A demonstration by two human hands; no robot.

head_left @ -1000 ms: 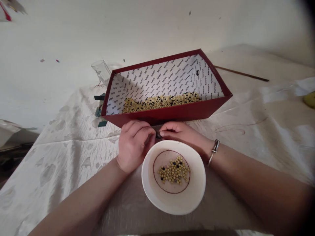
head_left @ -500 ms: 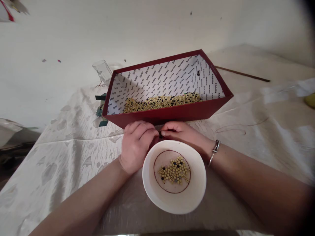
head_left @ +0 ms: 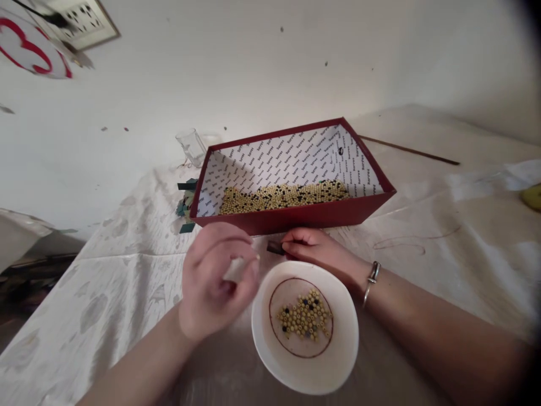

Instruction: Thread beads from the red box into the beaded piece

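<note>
My left hand (head_left: 217,282) is raised left of the white bowl (head_left: 306,375), thumb and forefinger curled into a pinch. A tiny pale speck shows at its fingertips, too blurred to name. Between the bowl and the box, my right hand (head_left: 310,246) is closed on a small dark, flat-ended piece (head_left: 275,247). Yellowish beads (head_left: 306,318) with a few dark ones lie in the bowl. Behind both hands stands a dark red box (head_left: 296,217), lined with printed white paper, with many yellow and black beads (head_left: 283,197) along its bottom.
A clear glass (head_left: 191,148) and a dark green object (head_left: 186,206) are beside the box's left end. To the right lie a thin brown stick (head_left: 409,149) and a loose thread (head_left: 416,242) on the pale tablecloth (head_left: 139,270). The wall rises behind.
My left hand has come away from my right hand, moving left and up with fingers pinched. The dark piece in my right hand now shows. The whole view has shifted, with the scene lower.
</note>
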